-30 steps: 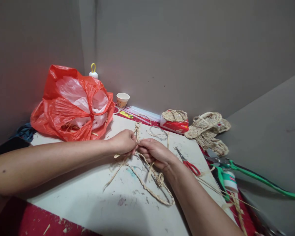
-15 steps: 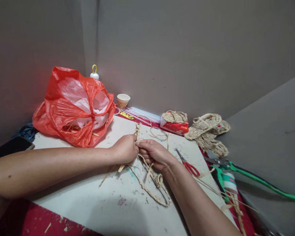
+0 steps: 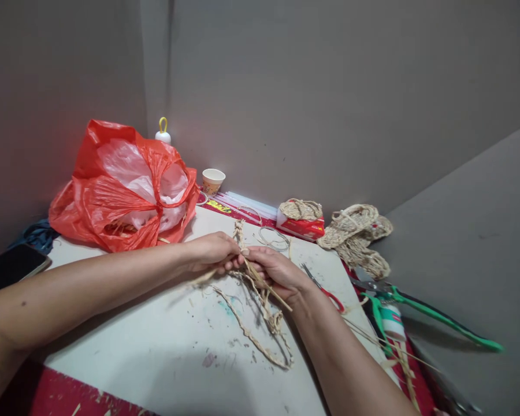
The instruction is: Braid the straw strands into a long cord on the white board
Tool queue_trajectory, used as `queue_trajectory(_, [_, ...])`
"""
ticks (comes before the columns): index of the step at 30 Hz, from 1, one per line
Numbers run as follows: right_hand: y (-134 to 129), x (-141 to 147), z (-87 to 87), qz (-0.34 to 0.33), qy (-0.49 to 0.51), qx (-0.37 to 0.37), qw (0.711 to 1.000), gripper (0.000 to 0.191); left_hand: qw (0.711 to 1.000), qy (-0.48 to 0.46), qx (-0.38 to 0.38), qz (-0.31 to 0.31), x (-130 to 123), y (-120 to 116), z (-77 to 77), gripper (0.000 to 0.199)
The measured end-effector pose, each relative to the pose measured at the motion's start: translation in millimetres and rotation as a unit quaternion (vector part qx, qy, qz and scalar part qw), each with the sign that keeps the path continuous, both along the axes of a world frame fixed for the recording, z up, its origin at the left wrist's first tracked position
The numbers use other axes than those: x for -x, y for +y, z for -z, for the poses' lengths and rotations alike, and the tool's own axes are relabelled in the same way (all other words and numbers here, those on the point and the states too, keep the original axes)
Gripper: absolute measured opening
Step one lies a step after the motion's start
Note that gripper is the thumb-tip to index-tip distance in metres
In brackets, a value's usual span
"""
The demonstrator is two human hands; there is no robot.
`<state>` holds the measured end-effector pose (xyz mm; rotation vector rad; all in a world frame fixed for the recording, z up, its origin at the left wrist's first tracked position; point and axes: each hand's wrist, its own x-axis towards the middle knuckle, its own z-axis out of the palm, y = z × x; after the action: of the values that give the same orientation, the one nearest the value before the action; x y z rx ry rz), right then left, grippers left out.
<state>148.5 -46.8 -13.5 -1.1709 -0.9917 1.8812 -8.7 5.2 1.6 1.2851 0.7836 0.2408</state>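
Close together over the white board (image 3: 147, 346), both hands work on a short straw braid (image 3: 238, 230), whose plaited end sticks up beyond my fingers. My left hand (image 3: 214, 251) is closed with its fingertips pinching the straw at the braid's base. Facing it, my right hand (image 3: 271, 268) pinches the same spot between thumb and fingers. Loose straw strands (image 3: 266, 286) lie across the right fingers toward the wrist. Below, a thin twisted straw cord (image 3: 247, 335) loops over the board, with a knotted clump near the right forearm. Palm-side fingers are partly hidden.
A red plastic bag (image 3: 112, 196) fills the left, beside a phone (image 3: 15, 268). At the back stand a paper cup (image 3: 212, 182) and woven straw soles (image 3: 301, 210) on a red packet. Right of my arm lie red scissors (image 3: 329, 296), green-handled shears (image 3: 442, 318) and straw sandals (image 3: 359, 231).
My left hand has turned from a fist to a fingertip pinch. Straw strands now lie across my right hand. The view has shifted slightly.
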Motion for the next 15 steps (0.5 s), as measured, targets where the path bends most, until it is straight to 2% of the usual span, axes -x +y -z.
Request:
queue_trajectory(4, [0.5,-3.1,4.5,0.000,0.002,0.001,1.000,0.019,0.998,0.014,-0.051,0.017,2.9,0.9,1.7,0.015])
queue_trajectory(6, [0.2,-4.0,5.4,-0.004,-0.010,0.000,1.000,0.019,0.992,0.033,-0.120,0.030,4.8,2.9,4.4,0.019])
queue_trajectory(10, [-1.6,-6.0,3.6,-0.010,-0.078,-0.027,0.996,0.022,0.958,0.051,-0.276,0.055,5.8,6.0,10.1,0.023])
queue_trajectory(12, [-2.8,-7.0,2.4,-0.010,-0.117,-0.045,0.992,0.025,0.952,0.049,-0.296,0.060,5.5,7.0,11.5,0.024])
queue_trajectory(15, [-4.5,-6.9,1.5,-0.018,-0.160,-0.066,0.985,0.029,0.963,0.032,-0.260,0.061,5.8,7.7,11.0,0.022])
